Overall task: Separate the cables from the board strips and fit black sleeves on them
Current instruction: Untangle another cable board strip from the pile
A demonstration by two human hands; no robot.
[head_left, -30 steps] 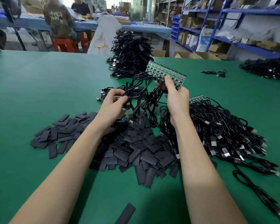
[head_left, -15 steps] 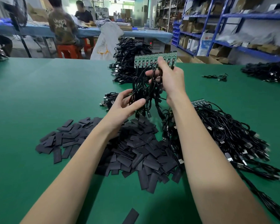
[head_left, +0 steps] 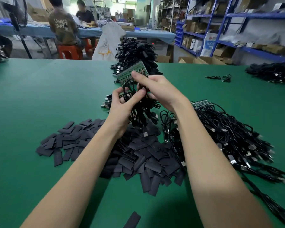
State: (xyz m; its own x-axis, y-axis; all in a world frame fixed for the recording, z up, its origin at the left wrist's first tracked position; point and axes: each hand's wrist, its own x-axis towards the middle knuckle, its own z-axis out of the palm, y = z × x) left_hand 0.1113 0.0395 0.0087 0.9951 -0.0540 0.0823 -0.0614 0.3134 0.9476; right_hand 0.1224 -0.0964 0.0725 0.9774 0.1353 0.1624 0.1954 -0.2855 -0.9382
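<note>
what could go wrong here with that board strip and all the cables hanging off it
1. The cables hanging from the board strip dangle in a tangled bunch, so pulling one with the left hand may drag its neighbours.
2. The right hand holds the thin strip by its lower edge; a hard tug might bend it.
3. The swinging plugs could scatter the black sleeves below.

Our right hand (head_left: 161,92) covered part of the board strip (head_left: 130,72), so we could not see where its cables (head_left: 138,111) joined it. Our left forearm (head_left: 82,163) hid some black sleeves (head_left: 138,155). The plugs (head_left: 268,155) at right were blurred. One sleeve (head_left: 132,220) was cut off by the bottom edge.
</note>
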